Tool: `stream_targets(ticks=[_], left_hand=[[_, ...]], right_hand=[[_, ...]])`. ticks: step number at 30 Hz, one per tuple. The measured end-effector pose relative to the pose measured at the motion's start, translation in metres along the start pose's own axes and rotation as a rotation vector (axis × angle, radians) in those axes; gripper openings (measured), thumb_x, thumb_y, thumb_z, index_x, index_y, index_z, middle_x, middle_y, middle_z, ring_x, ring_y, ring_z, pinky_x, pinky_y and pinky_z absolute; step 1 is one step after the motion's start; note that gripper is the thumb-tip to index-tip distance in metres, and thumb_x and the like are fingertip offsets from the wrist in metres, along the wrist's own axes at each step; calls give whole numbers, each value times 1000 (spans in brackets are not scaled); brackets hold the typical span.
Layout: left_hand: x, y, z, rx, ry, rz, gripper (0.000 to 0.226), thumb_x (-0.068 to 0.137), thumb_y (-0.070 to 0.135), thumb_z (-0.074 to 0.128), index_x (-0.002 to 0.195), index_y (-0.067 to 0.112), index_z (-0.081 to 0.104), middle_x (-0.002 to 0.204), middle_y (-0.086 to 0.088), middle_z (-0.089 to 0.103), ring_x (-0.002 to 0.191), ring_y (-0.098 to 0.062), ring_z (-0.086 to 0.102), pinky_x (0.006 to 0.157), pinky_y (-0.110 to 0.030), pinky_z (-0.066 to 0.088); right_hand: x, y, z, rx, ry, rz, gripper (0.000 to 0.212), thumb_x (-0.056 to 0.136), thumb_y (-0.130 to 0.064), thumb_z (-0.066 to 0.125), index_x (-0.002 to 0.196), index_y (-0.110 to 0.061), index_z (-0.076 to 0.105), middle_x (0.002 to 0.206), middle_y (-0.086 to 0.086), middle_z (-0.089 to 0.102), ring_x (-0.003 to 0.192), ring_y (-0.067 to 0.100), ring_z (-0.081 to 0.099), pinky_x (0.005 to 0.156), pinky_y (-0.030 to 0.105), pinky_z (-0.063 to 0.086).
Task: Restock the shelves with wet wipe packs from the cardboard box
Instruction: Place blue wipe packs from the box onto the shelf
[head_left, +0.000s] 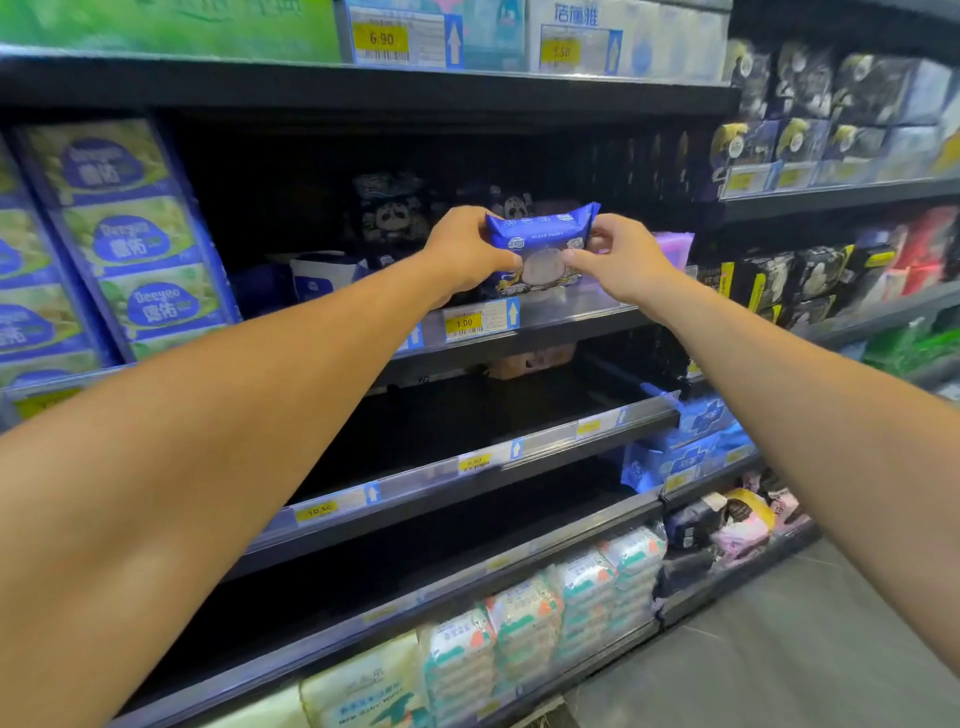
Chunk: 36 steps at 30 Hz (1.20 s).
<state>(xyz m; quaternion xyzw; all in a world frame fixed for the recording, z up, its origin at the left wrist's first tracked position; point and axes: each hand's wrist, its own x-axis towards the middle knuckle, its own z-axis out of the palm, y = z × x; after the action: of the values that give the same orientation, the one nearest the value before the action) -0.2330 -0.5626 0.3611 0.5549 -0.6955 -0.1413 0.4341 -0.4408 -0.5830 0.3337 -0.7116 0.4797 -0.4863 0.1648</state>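
A blue wet wipe pack (540, 244) with a round grey lid stands upright at the front of the middle shelf (571, 317). My left hand (462, 254) grips its left end and my right hand (618, 257) pinches its right end. Both arms reach forward from the bottom corners. Behind the pack sit dark panda-print packs (389, 213). No cardboard box is in view.
Tall blue and green wipe packs (130, 234) stand on the left of the same shelf. A white and blue pack (324, 275) lies further back. A price tag (480, 319) hangs on the shelf edge. Lower shelves hold white packs (535, 618). Grey floor (779, 649) lies at the bottom right.
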Motion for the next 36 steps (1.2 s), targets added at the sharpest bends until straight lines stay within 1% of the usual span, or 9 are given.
stream_targets(ticks=[5, 8, 11, 16, 21, 24, 28, 31, 36], left_hand=[[6, -6, 6, 61, 25, 2, 48, 81, 24, 88, 121, 15, 64, 115, -3, 69, 103, -15, 68, 87, -34, 60], [4, -9, 9, 144, 9, 13, 53, 80, 30, 88, 123, 16, 61, 118, 2, 61, 104, -14, 62, 84, -30, 55], [-1, -12, 11, 177, 21, 17, 56, 82, 32, 87, 125, 16, 54, 116, 3, 53, 105, -15, 57, 82, -30, 52], [-5, -9, 12, 173, 29, 7, 48, 82, 31, 87, 111, 20, 50, 112, 2, 57, 104, -15, 59, 77, -29, 53], [-6, -8, 16, 202, -7, 21, 49, 81, 30, 87, 117, 17, 56, 112, 0, 60, 103, -16, 59, 70, -25, 49], [-6, -12, 17, 205, -17, 4, 50, 80, 32, 88, 117, 16, 59, 113, -1, 61, 103, -16, 60, 77, -30, 52], [-4, -12, 15, 198, -44, -21, 48, 80, 33, 88, 116, 18, 61, 112, -2, 64, 103, -18, 61, 87, -37, 56], [-5, -11, 13, 193, -65, -39, 47, 82, 31, 87, 119, 19, 60, 111, -3, 65, 104, -18, 63, 90, -40, 58], [-14, -12, 6, 199, -79, -22, 50, 85, 25, 84, 128, 19, 60, 117, -3, 68, 108, -19, 66, 94, -42, 58]], right_hand=[[5, 10, 6, -10, 54, 5, 31, 96, -25, 74, 124, -17, 65, 111, -5, 71, 102, 8, 66, 90, 28, 54], [5, 17, 6, -26, 34, 24, 27, 94, -28, 77, 117, -20, 64, 115, -3, 73, 107, 11, 68, 92, 32, 56], [6, 17, 7, -42, 40, 49, 32, 93, -27, 78, 120, -17, 65, 113, 0, 74, 106, 13, 69, 90, 32, 56], [13, 18, 5, -108, 26, 92, 25, 88, -27, 82, 102, -17, 64, 90, 1, 68, 84, 17, 59, 73, 30, 48], [9, 29, 5, -155, -38, 163, 30, 86, -36, 84, 94, -12, 69, 94, 3, 65, 87, 18, 57, 85, 37, 50], [6, 26, 4, -187, -56, 152, 31, 90, -33, 78, 73, -17, 59, 79, 2, 57, 74, 17, 51, 74, 35, 43], [-1, 23, 4, -356, -42, 165, 30, 91, -28, 53, 63, -18, 47, 71, 1, 51, 81, 26, 49, 69, 36, 36], [-8, 24, 6, -433, -92, 146, 30, 86, -29, 45, 60, -16, 42, 74, 3, 50, 88, 31, 47, 70, 39, 35], [-22, 17, 8, -550, -134, 59, 32, 89, -41, 57, 67, -24, 39, 97, 8, 52, 97, 36, 50, 81, 43, 43]])
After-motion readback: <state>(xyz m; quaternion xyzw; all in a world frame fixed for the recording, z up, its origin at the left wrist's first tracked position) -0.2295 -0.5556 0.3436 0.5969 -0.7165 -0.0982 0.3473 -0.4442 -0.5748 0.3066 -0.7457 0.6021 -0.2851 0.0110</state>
